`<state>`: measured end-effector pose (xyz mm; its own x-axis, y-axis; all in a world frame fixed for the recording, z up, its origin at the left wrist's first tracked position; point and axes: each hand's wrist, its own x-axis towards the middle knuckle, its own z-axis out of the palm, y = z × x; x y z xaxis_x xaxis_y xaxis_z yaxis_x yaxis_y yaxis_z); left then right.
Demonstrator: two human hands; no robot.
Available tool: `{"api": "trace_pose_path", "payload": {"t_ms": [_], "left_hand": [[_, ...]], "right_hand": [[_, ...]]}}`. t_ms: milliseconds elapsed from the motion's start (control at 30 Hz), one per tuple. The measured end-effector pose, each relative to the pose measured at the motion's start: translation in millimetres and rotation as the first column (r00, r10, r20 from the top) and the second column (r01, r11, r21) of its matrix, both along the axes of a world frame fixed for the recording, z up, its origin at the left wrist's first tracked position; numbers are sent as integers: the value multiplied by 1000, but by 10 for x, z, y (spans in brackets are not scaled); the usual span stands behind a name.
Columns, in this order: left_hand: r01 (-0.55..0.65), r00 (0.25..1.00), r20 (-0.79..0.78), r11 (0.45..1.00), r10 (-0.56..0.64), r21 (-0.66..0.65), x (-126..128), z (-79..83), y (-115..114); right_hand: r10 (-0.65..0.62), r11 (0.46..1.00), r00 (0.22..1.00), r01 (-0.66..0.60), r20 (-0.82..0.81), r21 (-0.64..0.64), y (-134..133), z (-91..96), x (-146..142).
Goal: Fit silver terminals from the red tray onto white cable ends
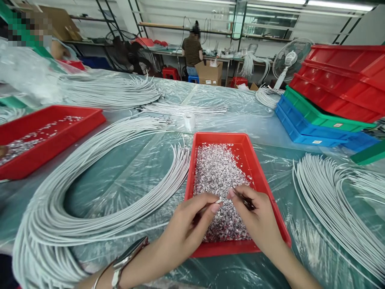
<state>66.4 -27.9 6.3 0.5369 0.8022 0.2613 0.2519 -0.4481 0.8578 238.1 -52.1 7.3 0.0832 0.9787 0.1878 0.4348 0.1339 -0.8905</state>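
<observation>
While left grip (pixel 182 225) pinches cable (pixel 219 200), crate labels (pixel 317 141) look illegible.

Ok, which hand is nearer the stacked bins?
Right. The right hand is over the tray, with the bins beyond it to the right; the left hand, near the tray's left edge, is farther.

Wristwatch (pixel 132 252): dark face, silvery rim from where I stand
Watch strap (pixel 116 276): shiny, silvery, around the left wrist (pixel 147 257)
Bangle (pixel 101 274): thin, just elbow-side of the wristwatch
</observation>
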Motion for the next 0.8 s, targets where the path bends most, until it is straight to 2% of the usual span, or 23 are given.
{"api": "trace_pose_path", "payload": {"t_ms": [100, 233, 400, 533, 700, 800], "left_hand": [[10, 1000, 18, 998, -10, -54, -17, -22, 0], [28, 993, 120, 990, -11, -141, -46, -73, -15], [-16, 981, 193, 996, 31, -82, -51, -100, -12], [-21, 977, 206, 986, 55, -164, -45, -81, 10], [78, 966, 257, 919, 26, -386, -38, -31, 26], [128, 958, 285, 879, 10, -460, -22, -6, 44]], "right_hand": [[15, 1000, 1000, -15, 13, -9, -4, 3, -10], [38, 999, 999, -38, 27, -6, -24, 12, -12], [57, 998, 997, -57, 46, 9, -25, -6, -17], [58, 998, 996, -60, 69, 27, -36, -17, -24], [54, 997, 992, -60, 113, 57, -47, -16, -26], [39, 995, 989, -51, 144, 82, -35, -39, -33]]}}
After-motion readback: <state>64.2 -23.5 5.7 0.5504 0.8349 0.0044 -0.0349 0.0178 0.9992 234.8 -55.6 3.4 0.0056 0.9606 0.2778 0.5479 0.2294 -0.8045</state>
